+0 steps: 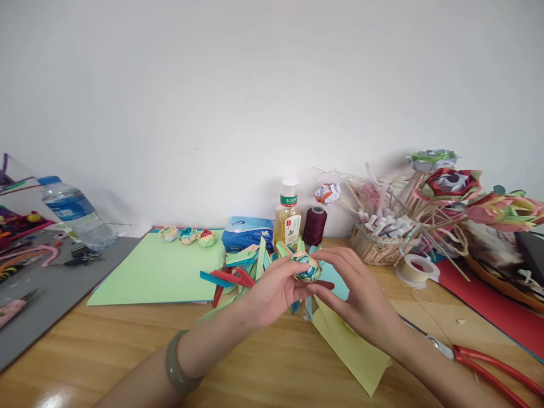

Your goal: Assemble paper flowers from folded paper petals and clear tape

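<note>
Multicoloured folded-paper ball [307, 267]; both hands [276, 289] hold it, seemingly; fingers hide its edges.

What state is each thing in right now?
Paper flower: between left hand and right hand
Three small flowers: in a row on green paper
Folded strips: loosely heaped
Clear bottle: capped
Yellow-drink bottle: capped, upright
Dark red thread spool: upright, wound
Basket: filled
Scissors: lying down, blades partly hidden, opening unclear

Craft workspace, wooden table [178, 362], 3 folded-paper rosettes [187, 236], paper strips [238, 266], red-handled scissors [461, 352]
</note>
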`<state>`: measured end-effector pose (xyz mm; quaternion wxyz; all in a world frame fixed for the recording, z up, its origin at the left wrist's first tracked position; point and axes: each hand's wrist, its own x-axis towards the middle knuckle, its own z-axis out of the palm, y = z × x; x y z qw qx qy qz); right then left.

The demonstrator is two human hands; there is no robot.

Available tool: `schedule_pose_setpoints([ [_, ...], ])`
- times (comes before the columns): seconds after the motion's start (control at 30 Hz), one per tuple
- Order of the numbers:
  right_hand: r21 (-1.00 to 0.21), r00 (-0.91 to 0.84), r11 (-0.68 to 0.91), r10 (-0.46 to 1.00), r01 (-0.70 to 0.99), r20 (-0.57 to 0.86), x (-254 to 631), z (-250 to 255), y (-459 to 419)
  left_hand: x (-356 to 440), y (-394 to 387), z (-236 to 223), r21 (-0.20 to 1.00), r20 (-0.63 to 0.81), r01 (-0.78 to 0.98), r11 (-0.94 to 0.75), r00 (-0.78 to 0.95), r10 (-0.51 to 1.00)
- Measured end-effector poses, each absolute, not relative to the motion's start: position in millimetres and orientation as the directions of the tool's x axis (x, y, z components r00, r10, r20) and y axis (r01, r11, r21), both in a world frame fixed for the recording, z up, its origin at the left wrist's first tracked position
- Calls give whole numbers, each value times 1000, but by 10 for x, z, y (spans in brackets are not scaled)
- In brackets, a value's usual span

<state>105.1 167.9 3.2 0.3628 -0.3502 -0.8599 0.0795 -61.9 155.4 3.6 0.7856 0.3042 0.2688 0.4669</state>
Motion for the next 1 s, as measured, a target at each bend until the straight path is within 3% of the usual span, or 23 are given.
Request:
schedule_pose_setpoints([
  [0.47,-636,-494,616,777,465,392,1085,165,1701,-703,1614,48,848,-162,-406,342,414,896],
  [0.63,-594,-447,677,734,435,511,1102,175,1695,-716,1626,68,784,-150,-503,364,416,897],
  [0.8,-442,-400,771,623,458,672,1092,155,1650,-703,1621,69,738,-126,-574,354,398,909],
  [1.0,-392,-422,797,585,460,693,1061,139,1589,-665,1566,90,699,-56,-635,328,408,911],
])
